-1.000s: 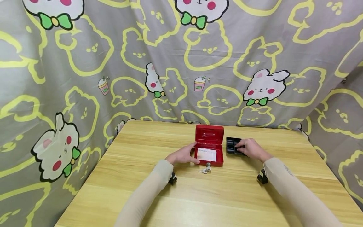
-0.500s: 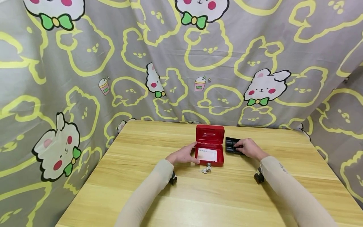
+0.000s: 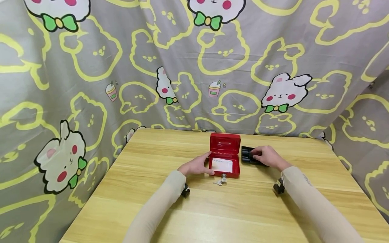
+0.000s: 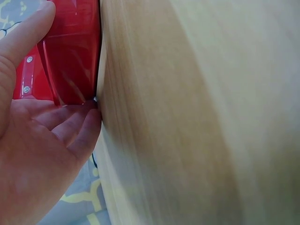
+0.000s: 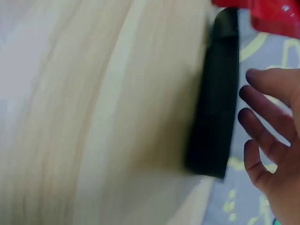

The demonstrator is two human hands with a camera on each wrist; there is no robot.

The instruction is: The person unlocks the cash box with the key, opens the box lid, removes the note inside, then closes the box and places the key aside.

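Observation:
A small red cash box (image 3: 224, 175) stands on the table with its lid (image 3: 225, 143) raised and a white paper inside. My left hand (image 3: 196, 166) holds the box by its left end, thumb at the front corner and fingers along the side, as the left wrist view shows. To the right of the box lies a black compartment tray (image 3: 245, 155). Over the tray is my right hand (image 3: 268, 158); in the right wrist view its fingers (image 5: 262, 131) are spread and loosely bent, with nothing between them, just above the black tray (image 5: 215, 98).
A key (image 3: 224, 179) sits in the lock at the box's front, and another key (image 3: 217, 183) hangs beside it at the tabletop. The wooden table (image 3: 212, 209) ends at the back against a patterned curtain (image 3: 182, 50).
The tray has shifted slightly left with my right hand on it. My right hand has since risen a little and its fingers have come off the tray. The left hand stays at the box.

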